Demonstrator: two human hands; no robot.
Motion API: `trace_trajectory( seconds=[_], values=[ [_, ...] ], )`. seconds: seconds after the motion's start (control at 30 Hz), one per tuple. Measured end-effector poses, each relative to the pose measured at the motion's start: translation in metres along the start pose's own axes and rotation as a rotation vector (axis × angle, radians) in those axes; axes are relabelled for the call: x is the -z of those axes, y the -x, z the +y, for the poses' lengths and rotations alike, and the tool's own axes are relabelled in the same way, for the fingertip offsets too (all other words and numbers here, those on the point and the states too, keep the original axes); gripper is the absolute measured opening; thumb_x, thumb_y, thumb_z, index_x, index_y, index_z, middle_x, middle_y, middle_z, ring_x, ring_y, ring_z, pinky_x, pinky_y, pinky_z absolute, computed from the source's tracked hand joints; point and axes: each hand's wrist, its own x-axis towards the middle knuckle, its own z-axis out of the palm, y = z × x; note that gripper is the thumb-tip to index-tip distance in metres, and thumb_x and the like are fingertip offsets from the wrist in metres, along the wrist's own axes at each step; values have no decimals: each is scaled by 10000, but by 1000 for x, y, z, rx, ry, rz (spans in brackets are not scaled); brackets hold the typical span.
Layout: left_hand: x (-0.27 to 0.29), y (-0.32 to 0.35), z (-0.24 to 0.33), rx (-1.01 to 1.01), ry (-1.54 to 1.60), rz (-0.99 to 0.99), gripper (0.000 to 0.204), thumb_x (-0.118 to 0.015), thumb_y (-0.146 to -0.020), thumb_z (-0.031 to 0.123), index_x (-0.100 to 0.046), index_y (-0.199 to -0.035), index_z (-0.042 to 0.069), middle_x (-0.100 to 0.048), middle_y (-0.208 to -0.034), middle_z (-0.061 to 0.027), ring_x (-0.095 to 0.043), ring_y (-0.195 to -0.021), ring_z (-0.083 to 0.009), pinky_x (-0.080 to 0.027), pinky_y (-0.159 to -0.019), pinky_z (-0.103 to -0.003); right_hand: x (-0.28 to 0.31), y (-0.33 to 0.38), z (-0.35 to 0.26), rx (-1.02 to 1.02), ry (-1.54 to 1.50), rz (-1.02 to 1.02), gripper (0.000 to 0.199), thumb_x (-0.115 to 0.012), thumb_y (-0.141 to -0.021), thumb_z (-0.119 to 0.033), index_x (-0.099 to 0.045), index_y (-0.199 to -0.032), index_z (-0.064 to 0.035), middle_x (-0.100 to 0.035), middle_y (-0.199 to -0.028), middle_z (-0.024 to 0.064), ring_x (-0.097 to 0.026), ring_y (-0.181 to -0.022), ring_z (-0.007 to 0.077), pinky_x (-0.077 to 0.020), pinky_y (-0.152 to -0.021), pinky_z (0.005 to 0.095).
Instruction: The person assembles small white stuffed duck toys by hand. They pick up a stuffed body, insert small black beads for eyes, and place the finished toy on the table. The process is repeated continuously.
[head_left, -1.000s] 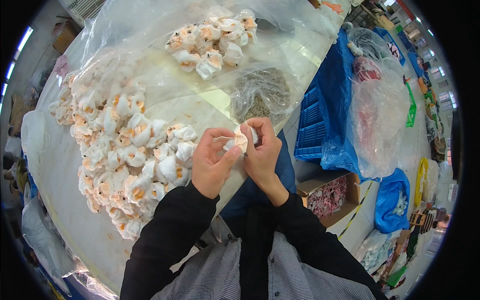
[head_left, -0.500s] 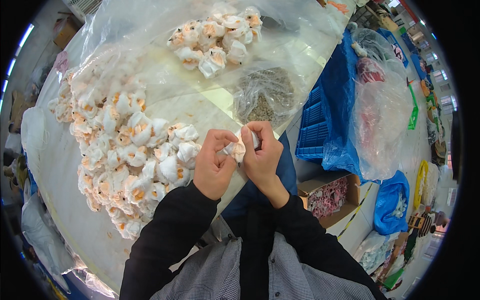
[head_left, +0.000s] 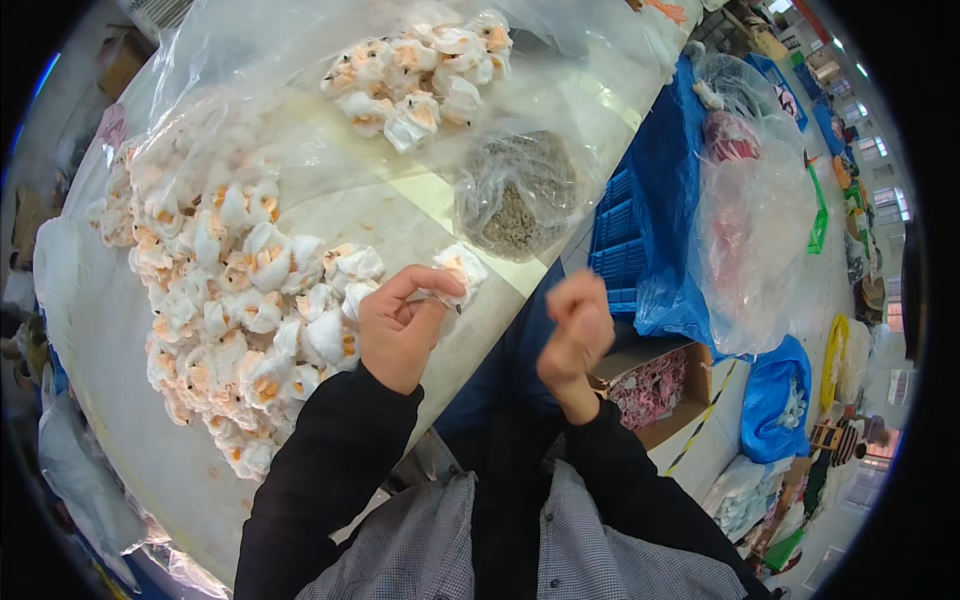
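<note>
Between thumb and forefinger of my left hand is a small white plush piece with a peach-orange patch and a dark spot. It is held just over the table near its edge. My right hand is apart from it, off to the right beyond the table edge. Its fingers are curled together and blurred by motion, and whatever they may pinch cannot be made out. Left of my left hand lies a large heap of similar plush pieces, white with orange parts.
A smaller cluster of plush pieces lies at the far side under clear plastic sheeting. A clear bag of grey-brown granules sits by the table edge. To the right are a blue crate and a cardboard box of pink scraps.
My right hand has let go of the plush piece and moved right, away from it. My left hand has shifted slightly left and keeps hold of the piece.
</note>
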Motion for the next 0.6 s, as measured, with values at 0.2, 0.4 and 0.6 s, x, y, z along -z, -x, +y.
trace_trajectory(
  seconds=[0.2, 0.4, 0.6],
  values=[
    [1, -3, -4, 73, -73, 44, 233, -557, -985, -43, -714, -1154, -9, -648, -829, 51, -389, -530, 28, -254, -479, -182, 56, 79, 75, -594, 7, -371, 588, -413, -1123, -243, -432, -572, -39, -432, -531, 24, -359, -486, 109, -250, -487, 321],
    [3, -2, -1, 84, -85, 36, 244, -571, -976, -31, -691, -1188, -18, -640, -898, 15, -381, -506, -14, -266, -463, -208, 47, 62, 43, -622, -33, -627, 574, -388, -1087, -270, -419, -563, -36, -405, -525, 68, -387, -477, 176, -312, -513, 340],
    [2, -1, -3, 48, -63, 37, 248, -580, -992, -18, -674, -1222, -24, -685, -1041, -31, -386, -510, -8, -266, -462, -202, 44, 70, 62, -364, 73, -804, 450, -451, -1011, -186, -426, -585, -45, -436, -557, 103, -413, -481, 228, -331, -507, 378]
  ],
)
